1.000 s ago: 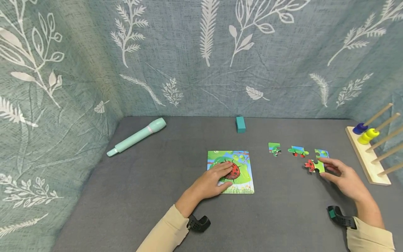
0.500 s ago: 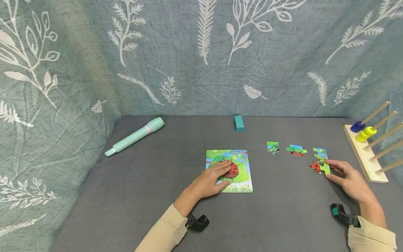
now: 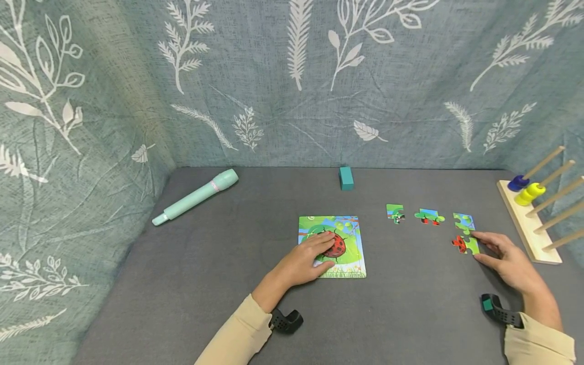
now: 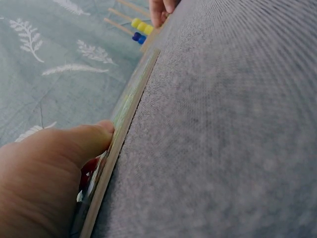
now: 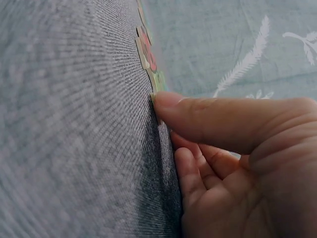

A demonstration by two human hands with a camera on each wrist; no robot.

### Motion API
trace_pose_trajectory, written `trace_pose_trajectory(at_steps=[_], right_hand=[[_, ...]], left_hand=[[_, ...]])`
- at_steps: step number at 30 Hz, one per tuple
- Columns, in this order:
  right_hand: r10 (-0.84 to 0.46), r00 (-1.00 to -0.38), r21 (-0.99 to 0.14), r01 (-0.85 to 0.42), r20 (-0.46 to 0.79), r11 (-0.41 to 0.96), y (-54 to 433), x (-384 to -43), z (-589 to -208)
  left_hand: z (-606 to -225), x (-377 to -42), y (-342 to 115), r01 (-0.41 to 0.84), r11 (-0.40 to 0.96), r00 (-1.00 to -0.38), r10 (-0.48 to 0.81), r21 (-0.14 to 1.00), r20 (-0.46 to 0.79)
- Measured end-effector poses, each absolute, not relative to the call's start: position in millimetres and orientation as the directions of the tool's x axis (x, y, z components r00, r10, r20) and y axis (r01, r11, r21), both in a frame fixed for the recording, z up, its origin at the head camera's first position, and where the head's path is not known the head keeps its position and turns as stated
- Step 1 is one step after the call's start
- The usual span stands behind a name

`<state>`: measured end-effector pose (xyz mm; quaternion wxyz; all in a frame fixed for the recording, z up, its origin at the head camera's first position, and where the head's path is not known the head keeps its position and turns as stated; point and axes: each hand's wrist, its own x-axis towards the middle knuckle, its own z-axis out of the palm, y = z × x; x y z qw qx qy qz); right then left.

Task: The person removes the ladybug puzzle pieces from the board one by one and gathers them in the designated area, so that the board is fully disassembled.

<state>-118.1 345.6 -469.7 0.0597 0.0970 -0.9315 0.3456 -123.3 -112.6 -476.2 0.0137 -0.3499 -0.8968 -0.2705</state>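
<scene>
My left hand (image 3: 303, 259) lies with its fingers fairly straight across a square wooden puzzle board (image 3: 349, 268) that shows a ladybug on a leaf. In the left wrist view the thumb (image 4: 94, 141) lies on the board, whose edge is flat to the table. Off to the right, my right hand (image 3: 513, 263) pinches the right edge of a red and green jigsaw piece (image 3: 471, 246) between thumb and forefinger. That piece lies low on the table, just below a blue and green jigsaw piece (image 3: 464, 221); whether they touch I cannot tell.
Two more jigsaw pieces, a green one (image 3: 395, 213) and a wider one (image 3: 429, 217), lie between board and right hand. A teal block (image 3: 346, 178) stands at the back. A mint tube-shaped object (image 3: 196, 197) lies left; a wooden peg rack (image 3: 524, 223) with beads stands far right.
My right hand has moved slightly right and nearer to me, drawing the red and green jigsaw piece along and down onto the table. The left hand has stayed on the board.
</scene>
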Motion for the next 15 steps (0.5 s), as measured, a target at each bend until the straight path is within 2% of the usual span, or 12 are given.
trace_pose_trajectory(at_steps=[10,15], right_hand=[[-0.099,-0.975,-0.752,-0.217,0.199,0.622,346,-117,-470],[-0.088,-0.976,-0.755,-0.212,0.201,0.620,335,-117,-461]], left_hand=[[-477,-120,-111,0.648,0.615,-0.752,0.609,0.449,0.251],[-479,-119,-111,0.656,0.612,-0.749,0.601,0.441,0.280]])
